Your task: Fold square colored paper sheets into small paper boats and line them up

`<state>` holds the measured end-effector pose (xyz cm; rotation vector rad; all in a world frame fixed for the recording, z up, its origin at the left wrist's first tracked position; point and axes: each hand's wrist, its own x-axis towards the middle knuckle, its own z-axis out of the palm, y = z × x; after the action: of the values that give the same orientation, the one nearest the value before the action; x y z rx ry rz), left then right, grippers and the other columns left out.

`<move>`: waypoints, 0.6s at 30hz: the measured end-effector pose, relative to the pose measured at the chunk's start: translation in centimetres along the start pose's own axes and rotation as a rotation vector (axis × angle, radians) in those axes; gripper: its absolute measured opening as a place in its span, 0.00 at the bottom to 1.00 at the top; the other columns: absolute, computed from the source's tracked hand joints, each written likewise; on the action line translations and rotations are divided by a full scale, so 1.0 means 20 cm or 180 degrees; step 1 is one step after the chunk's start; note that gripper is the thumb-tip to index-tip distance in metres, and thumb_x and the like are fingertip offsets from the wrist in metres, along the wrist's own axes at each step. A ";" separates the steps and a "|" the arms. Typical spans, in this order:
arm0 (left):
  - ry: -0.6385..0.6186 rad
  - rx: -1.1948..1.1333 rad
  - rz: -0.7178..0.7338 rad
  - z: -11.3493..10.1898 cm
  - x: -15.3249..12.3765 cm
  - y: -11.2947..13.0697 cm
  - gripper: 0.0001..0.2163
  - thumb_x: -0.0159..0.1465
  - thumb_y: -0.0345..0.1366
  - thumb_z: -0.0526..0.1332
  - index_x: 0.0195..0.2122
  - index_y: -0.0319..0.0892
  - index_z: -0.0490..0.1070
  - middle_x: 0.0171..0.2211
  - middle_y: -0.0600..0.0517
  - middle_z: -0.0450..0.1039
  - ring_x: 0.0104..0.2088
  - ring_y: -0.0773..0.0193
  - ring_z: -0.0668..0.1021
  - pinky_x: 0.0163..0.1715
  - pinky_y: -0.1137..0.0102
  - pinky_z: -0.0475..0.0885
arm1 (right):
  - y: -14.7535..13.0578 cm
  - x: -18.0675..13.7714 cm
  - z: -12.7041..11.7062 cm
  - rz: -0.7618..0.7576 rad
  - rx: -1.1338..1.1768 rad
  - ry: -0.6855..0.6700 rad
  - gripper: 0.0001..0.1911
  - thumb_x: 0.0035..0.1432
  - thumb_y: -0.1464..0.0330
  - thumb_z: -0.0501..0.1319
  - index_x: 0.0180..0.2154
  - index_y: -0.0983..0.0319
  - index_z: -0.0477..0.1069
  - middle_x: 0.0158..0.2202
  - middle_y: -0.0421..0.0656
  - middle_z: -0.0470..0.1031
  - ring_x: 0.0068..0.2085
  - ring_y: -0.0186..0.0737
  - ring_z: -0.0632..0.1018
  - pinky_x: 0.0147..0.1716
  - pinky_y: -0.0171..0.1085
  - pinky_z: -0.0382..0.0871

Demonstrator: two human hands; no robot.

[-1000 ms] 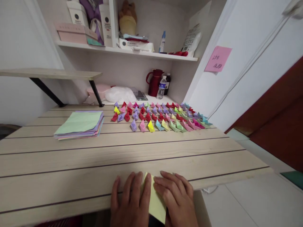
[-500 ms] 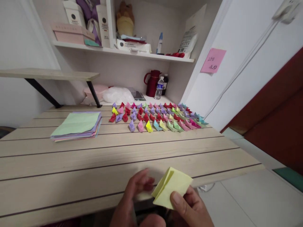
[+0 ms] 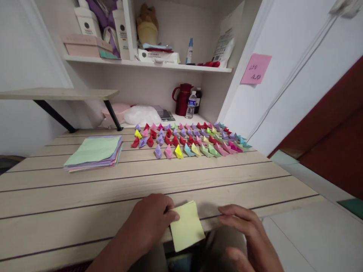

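Yellow folded paper has gone from the right hand to the left hand since the frame before. Across the wooden table, rows of paper boats fill the far edge towards the far right corner; a paper stack lies near the far left one. At the near edge, the left hand pinches the folded paper's far left corner, thumb on top; the right, well apart, is empty, fingers spread. Between them, the paper overhangs that edge, its longer axis running roughly front to back.
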<state>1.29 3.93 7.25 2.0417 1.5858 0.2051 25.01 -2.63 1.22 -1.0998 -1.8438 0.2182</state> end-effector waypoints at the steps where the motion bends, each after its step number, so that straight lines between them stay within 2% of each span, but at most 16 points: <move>1: -0.0017 0.0106 0.0066 -0.01 0.03 0.00 0.08 0.57 0.38 0.60 0.22 0.44 0.71 0.24 0.56 0.73 0.28 0.63 0.75 0.25 0.71 0.57 | 0.02 0.03 -0.01 -0.0459 -0.0296 -0.0170 0.19 0.66 0.52 0.57 0.53 0.54 0.70 0.53 0.49 0.73 0.55 0.53 0.74 0.49 0.46 0.72; 3: -0.0037 0.0270 0.0229 -0.03 0.08 0.01 0.07 0.56 0.38 0.62 0.23 0.45 0.72 0.25 0.55 0.75 0.30 0.62 0.76 0.26 0.70 0.58 | 0.05 0.09 0.01 -0.1088 -0.0901 -0.0663 0.27 0.64 0.50 0.59 0.59 0.55 0.67 0.59 0.48 0.71 0.62 0.56 0.68 0.56 0.51 0.66; 4: -0.0020 0.0366 0.0324 -0.04 0.10 0.02 0.07 0.57 0.38 0.63 0.23 0.45 0.72 0.25 0.55 0.75 0.30 0.61 0.76 0.27 0.70 0.59 | 0.06 0.11 0.03 -0.1339 -0.1115 -0.0865 0.27 0.64 0.52 0.60 0.60 0.57 0.66 0.60 0.47 0.71 0.63 0.56 0.66 0.58 0.52 0.63; 7: 0.0137 0.0666 0.0598 -0.02 0.13 0.04 0.04 0.58 0.36 0.64 0.26 0.45 0.73 0.27 0.54 0.76 0.32 0.59 0.77 0.33 0.67 0.64 | 0.07 0.13 0.10 -0.1460 -0.1414 -0.1210 0.22 0.64 0.70 0.59 0.60 0.59 0.67 0.60 0.45 0.73 0.62 0.51 0.68 0.56 0.50 0.62; 8: 0.0217 0.0745 0.0641 -0.01 0.13 0.04 0.01 0.59 0.34 0.64 0.31 0.45 0.74 0.32 0.53 0.77 0.36 0.57 0.78 0.37 0.64 0.66 | 0.07 0.12 0.11 -0.1359 -0.1417 -0.1190 0.23 0.62 0.74 0.58 0.59 0.60 0.67 0.59 0.45 0.74 0.60 0.50 0.69 0.54 0.49 0.63; 11: 0.0808 0.1002 0.0771 0.06 0.07 0.00 0.13 0.60 0.27 0.62 0.47 0.44 0.73 0.49 0.45 0.76 0.49 0.51 0.76 0.52 0.53 0.64 | 0.05 0.10 0.15 -0.1057 -0.1277 -0.0858 0.26 0.58 0.78 0.55 0.57 0.59 0.69 0.55 0.45 0.77 0.55 0.49 0.72 0.48 0.45 0.63; 13: 0.2035 0.1307 0.1362 0.12 0.00 -0.06 0.14 0.65 0.25 0.58 0.50 0.45 0.72 0.52 0.46 0.75 0.54 0.56 0.75 0.62 0.51 0.56 | 0.03 0.09 0.16 -0.0943 -0.1168 -0.0659 0.27 0.56 0.78 0.55 0.57 0.59 0.70 0.52 0.44 0.78 0.52 0.48 0.72 0.47 0.44 0.61; 14: 0.2396 0.1350 0.1679 0.15 -0.04 -0.10 0.13 0.66 0.27 0.58 0.50 0.46 0.73 0.52 0.47 0.75 0.54 0.59 0.75 0.65 0.52 0.51 | 0.03 0.09 0.16 -0.0902 -0.1125 -0.0620 0.27 0.56 0.78 0.55 0.56 0.58 0.70 0.51 0.44 0.78 0.52 0.48 0.72 0.47 0.44 0.61; 16: 0.2421 0.1455 0.2058 0.21 -0.09 -0.17 0.11 0.67 0.34 0.60 0.50 0.48 0.73 0.51 0.52 0.77 0.53 0.63 0.76 0.68 0.58 0.43 | 0.02 0.09 0.16 -0.0845 -0.1060 -0.0637 0.27 0.56 0.78 0.56 0.57 0.58 0.70 0.51 0.43 0.77 0.52 0.48 0.71 0.47 0.45 0.59; 18: 0.2314 0.1462 0.2036 0.27 -0.12 -0.21 0.13 0.68 0.44 0.59 0.50 0.47 0.73 0.46 0.54 0.79 0.47 0.66 0.78 0.69 0.65 0.38 | 0.03 0.09 0.15 -0.0780 -0.0981 -0.0711 0.26 0.58 0.78 0.56 0.56 0.57 0.70 0.51 0.44 0.76 0.52 0.49 0.70 0.47 0.45 0.58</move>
<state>-0.66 0.66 0.98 3.0310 1.3529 0.9880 22.62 -0.03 0.45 -1.0743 -2.2468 -0.0940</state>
